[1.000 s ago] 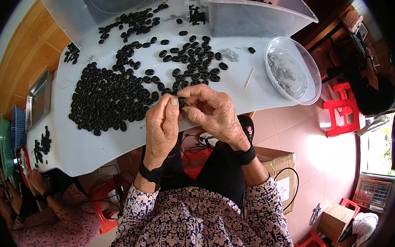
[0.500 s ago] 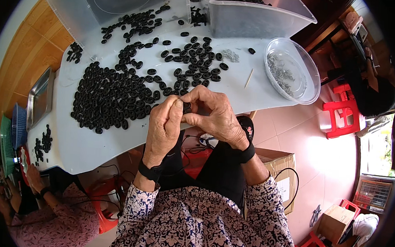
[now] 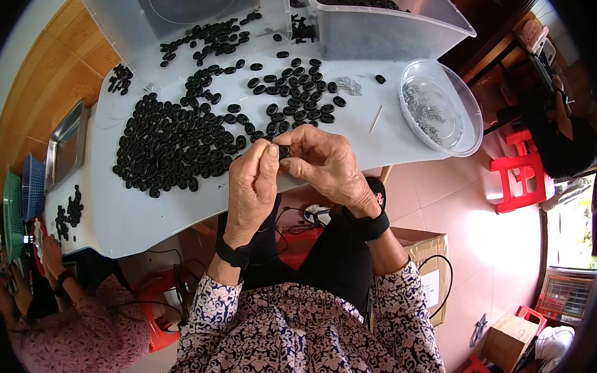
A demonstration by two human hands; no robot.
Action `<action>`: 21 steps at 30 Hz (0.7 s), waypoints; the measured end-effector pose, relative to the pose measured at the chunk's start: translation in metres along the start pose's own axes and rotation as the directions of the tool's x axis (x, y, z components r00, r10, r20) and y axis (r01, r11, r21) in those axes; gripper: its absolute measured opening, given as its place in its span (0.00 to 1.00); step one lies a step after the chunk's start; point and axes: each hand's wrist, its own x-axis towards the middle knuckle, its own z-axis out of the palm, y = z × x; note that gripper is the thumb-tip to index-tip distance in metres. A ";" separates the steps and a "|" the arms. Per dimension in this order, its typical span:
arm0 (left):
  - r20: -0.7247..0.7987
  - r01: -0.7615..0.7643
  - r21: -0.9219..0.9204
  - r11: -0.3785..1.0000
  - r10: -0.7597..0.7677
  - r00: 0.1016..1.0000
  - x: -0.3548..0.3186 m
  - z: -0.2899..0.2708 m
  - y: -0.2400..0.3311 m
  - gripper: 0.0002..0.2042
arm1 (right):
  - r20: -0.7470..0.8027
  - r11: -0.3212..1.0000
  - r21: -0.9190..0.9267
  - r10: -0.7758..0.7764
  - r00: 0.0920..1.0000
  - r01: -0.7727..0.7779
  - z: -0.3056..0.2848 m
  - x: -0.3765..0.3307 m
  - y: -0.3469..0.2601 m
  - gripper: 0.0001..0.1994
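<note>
My left hand (image 3: 253, 189) and my right hand (image 3: 328, 166) meet at the table's near edge, fingertips pinched together. Between them is a small black oval piece (image 3: 285, 151), mostly covered by the fingers. Just beyond, on the white table (image 3: 139, 223), lies a dense heap of black oval pieces with holes (image 3: 171, 141). More such pieces (image 3: 297, 94) are spread loosely in front of my right hand. A small pile of thin metal pins (image 3: 349, 86) and a wooden toothpick (image 3: 376, 119) lie to their right.
A round clear tub (image 3: 466, 125) with metal pins stands at the table's right edge. Behind are a clear plastic bin (image 3: 389, 38) of black parts and a tipped clear bin (image 3: 110, 21). Another person's hand (image 3: 53, 257) is at lower left. A red stool (image 3: 523, 180) stands right.
My right thumb and fingers have closed in a little around the black piece, narrowing the gap between the hands. The whole view has shifted slightly.
</note>
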 end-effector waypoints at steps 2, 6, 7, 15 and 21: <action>0.013 -0.003 0.008 1.000 0.003 1.000 0.000 -0.001 0.001 0.15 | 0.000 1.000 -0.004 0.007 1.000 -0.007 0.000 0.000 0.000 0.12; 0.023 -0.015 0.002 1.000 0.015 1.000 0.000 -0.001 -0.002 0.15 | 0.046 1.000 0.003 0.024 0.999 -0.024 -0.003 0.002 0.000 0.12; 0.021 -0.016 0.003 1.000 0.016 1.000 0.000 -0.002 -0.002 0.15 | 0.043 0.999 0.035 0.017 0.999 -0.018 -0.003 0.003 0.000 0.12; 0.051 0.114 -0.020 0.993 -0.113 0.992 0.000 -0.006 -0.001 0.17 | 0.036 1.000 -0.023 0.012 0.999 -0.011 -0.001 0.003 0.003 0.13; 0.085 0.131 -0.077 0.988 -0.125 0.989 0.000 -0.007 -0.001 0.16 | -0.001 0.966 -0.256 -0.034 0.999 0.033 0.002 0.001 -0.004 0.15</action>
